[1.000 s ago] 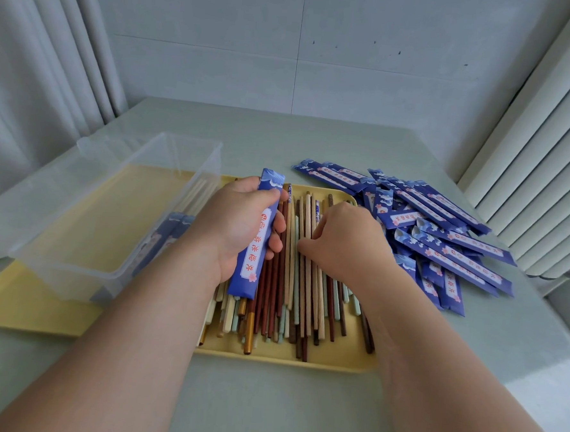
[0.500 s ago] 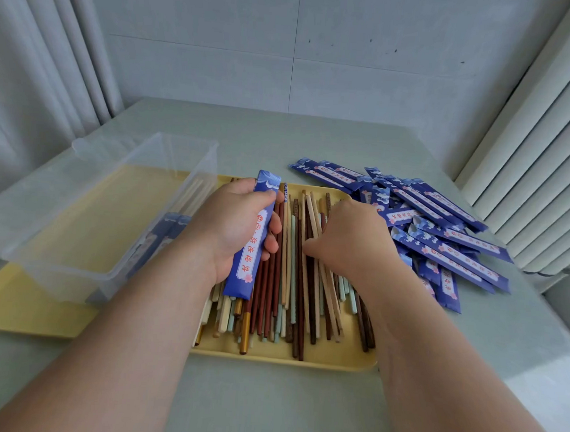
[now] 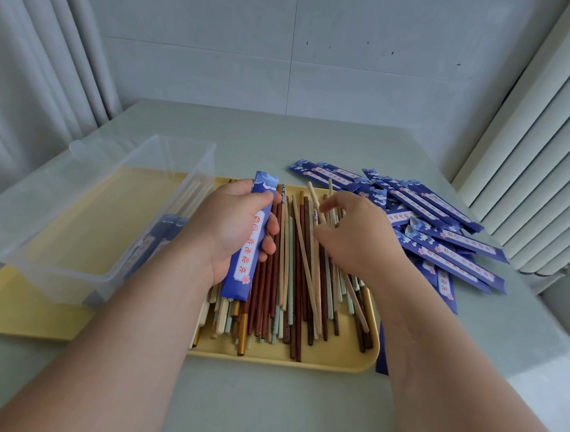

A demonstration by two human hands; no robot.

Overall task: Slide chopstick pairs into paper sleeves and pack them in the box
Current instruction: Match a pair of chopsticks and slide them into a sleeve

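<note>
Nearby, sleeve pile [image 3: 442, 240] R of tray [image 3: 284, 361], box [image 3: 53, 265] L.

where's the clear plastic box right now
Head view, left side: the clear plastic box stands on the left end of the yellow tray, just left of the left hand gripping a blue paper sleeve.

Plain indoor room, type unclear: pale table [image 3: 314, 144] in corner, panelled wall [image 3: 352, 69], curtain [image 3: 35, 67] left, ribbed drape [image 3: 532, 130] right.
</note>
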